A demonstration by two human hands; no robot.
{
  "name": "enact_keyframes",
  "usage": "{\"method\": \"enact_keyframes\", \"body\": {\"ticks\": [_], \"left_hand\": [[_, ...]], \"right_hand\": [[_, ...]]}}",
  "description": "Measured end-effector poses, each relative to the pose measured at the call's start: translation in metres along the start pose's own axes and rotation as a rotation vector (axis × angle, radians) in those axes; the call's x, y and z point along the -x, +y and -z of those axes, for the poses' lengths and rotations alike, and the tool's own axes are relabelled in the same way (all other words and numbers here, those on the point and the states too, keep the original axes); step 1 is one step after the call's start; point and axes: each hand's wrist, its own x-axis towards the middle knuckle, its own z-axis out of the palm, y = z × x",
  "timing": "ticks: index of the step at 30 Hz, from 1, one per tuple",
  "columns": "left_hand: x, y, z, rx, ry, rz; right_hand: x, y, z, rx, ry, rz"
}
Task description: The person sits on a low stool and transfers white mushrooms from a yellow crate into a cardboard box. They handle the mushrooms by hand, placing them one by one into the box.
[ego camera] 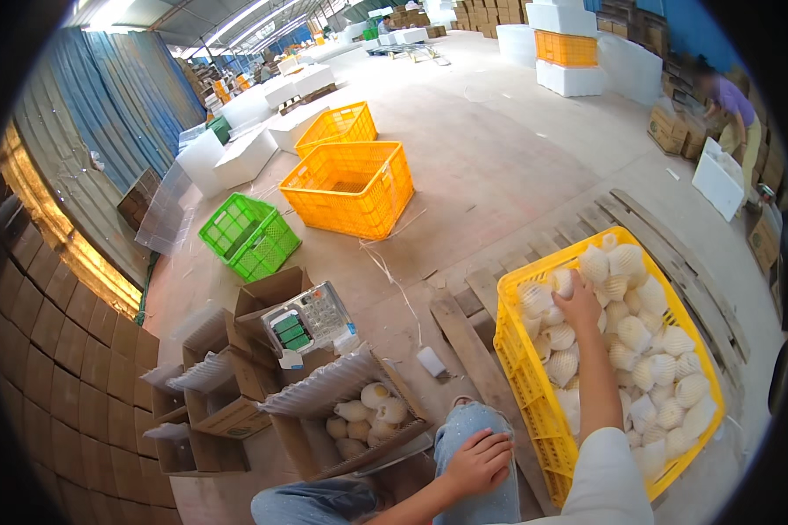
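My right hand [578,303] reaches into a yellow plastic crate [532,420] at the right, its fingers around one of the foam-net-wrapped fruits [561,282] near the crate's far left corner. Many more wrapped fruits [634,333] fill the crate. My left hand [478,463] rests on my knee with its fingers together and nothing visible in it. Left of that knee stands an open cardboard box [308,446] with several pale wrapped fruits [368,420] inside and a sheet of foam padding [322,380] over its far edge.
Open cardboard boxes [236,400] and a digital scale [312,321] stand at the left, beside stacked cartons [72,367]. Green [256,243] and orange crates [348,203] sit ahead. A wooden pallet [466,354] lies under the yellow crate. A person [735,105] bends at the far right.
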Motion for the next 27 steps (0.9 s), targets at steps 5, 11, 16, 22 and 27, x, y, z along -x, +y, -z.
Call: {"method": "enact_keyframes", "body": {"ticks": [5,11,16,22,27], "left_hand": [[-0.01,-0.001,-0.002,-0.032,-0.01,-0.026],[-0.006,-0.002,0.002,-0.05,-0.018,-0.021],[-0.009,-0.002,-0.001,-0.081,-0.014,-0.055],[-0.011,-0.002,-0.007,-0.05,-0.032,-0.051],[-0.004,-0.005,-0.01,-0.054,-0.002,-0.046]], "right_hand": [[0.006,0.028,0.001,-0.157,0.092,0.0],[0.022,0.053,0.035,-0.148,0.154,0.082],[-0.022,0.043,0.095,0.088,-0.104,0.092],[-0.065,0.022,0.097,0.33,-0.449,0.34],[-0.113,0.012,0.084,0.534,-0.715,0.365]]}}
